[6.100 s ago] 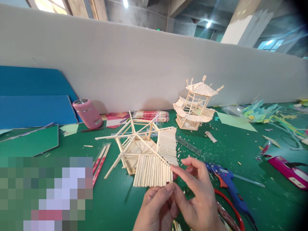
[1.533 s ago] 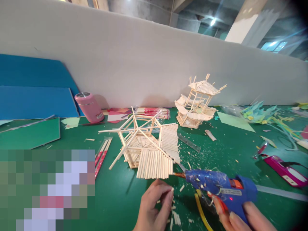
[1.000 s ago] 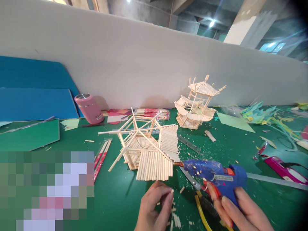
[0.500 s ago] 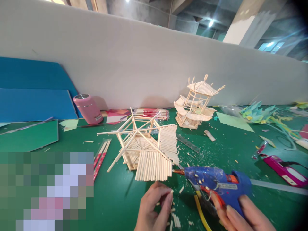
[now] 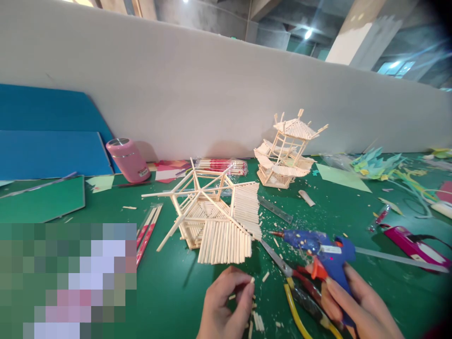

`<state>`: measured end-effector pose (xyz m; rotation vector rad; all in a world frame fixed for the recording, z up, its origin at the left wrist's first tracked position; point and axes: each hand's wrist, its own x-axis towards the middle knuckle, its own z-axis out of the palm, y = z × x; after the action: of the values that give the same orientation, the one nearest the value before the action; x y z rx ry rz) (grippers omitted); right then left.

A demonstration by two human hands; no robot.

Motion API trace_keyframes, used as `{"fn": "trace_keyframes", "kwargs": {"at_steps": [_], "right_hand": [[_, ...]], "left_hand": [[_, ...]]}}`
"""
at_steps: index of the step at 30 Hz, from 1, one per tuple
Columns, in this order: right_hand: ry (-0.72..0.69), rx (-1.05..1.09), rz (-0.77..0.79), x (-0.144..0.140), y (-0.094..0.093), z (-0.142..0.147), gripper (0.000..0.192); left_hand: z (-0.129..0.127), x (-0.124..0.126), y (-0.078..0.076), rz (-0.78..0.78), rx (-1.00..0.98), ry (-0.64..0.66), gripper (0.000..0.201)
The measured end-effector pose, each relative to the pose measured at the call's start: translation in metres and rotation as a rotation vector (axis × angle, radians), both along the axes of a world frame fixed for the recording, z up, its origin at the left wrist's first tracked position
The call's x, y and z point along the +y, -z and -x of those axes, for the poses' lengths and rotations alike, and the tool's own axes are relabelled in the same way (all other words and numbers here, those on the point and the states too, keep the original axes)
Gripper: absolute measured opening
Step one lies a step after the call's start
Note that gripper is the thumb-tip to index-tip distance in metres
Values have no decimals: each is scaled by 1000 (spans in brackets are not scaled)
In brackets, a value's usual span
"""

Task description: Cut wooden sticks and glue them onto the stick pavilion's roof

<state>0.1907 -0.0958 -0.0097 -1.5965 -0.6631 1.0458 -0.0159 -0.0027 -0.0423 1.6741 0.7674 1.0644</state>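
Note:
My left hand (image 5: 226, 303) is closed in a pinch on a short wooden stick piece (image 5: 252, 280), only its pale end showing. Just beyond it stands a model pavilion frame (image 5: 198, 192) of thin wooden sticks. Two of its roof sections, including the front panel (image 5: 222, 242), are covered with side-by-side sticks. In my right hand (image 5: 360, 301) is a blue hot glue gun (image 5: 332, 249) with an orange trigger, its fingers wrapped round the handle. A clear glue stick sticks out of its back. The nozzle points left, apart from the model.
Scissors (image 5: 277, 256) and a yellow-handled tool (image 5: 294, 308) lie beneath the glue gun. Stick offcuts (image 5: 258, 322) litter the table. A finished-looking model pavilion (image 5: 293, 150), a ruler (image 5: 275, 209), a pink flask (image 5: 129, 160), a pink power strip (image 5: 413, 245) and packed sticks (image 5: 221, 166) stand or lie around.
My right hand has drawn the glue gun away from the front roof panel, to the right and slightly up. My left hand keeps its pinch near the same spot.

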Motion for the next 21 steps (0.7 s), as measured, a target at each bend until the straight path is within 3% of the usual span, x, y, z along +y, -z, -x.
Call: {"fn": "trace_keyframes", "kwargs": {"at_steps": [3,5,9,12,15,17,19,21], "right_hand": [[99,-127,61,4,10,-19,28],[157,-354,89,6,19,-33,33],[100,-813,215,5,43,-61,35],[147,-1031,232,2,50,-70,41],[221,-1146,120,2,37,-55,41],[207,-1132,-87,5,20,-30,25],[43,-996,-256,9,5,1,12],[-107,-865,-372,16,-6,27,20]], "left_hand": [[-3,-1,-3,216,-65,-13,9],[-5,-2,-6,412,-121,-21,13],[-11,-2,-15,788,-266,-39,20],[-15,0,-24,1020,-377,-30,23],[-20,0,-32,1149,-472,13,23],[-23,0,-36,1186,-502,37,20],[-25,-2,-39,1210,-511,50,17],[-26,-4,-42,1225,-516,61,16]]}}
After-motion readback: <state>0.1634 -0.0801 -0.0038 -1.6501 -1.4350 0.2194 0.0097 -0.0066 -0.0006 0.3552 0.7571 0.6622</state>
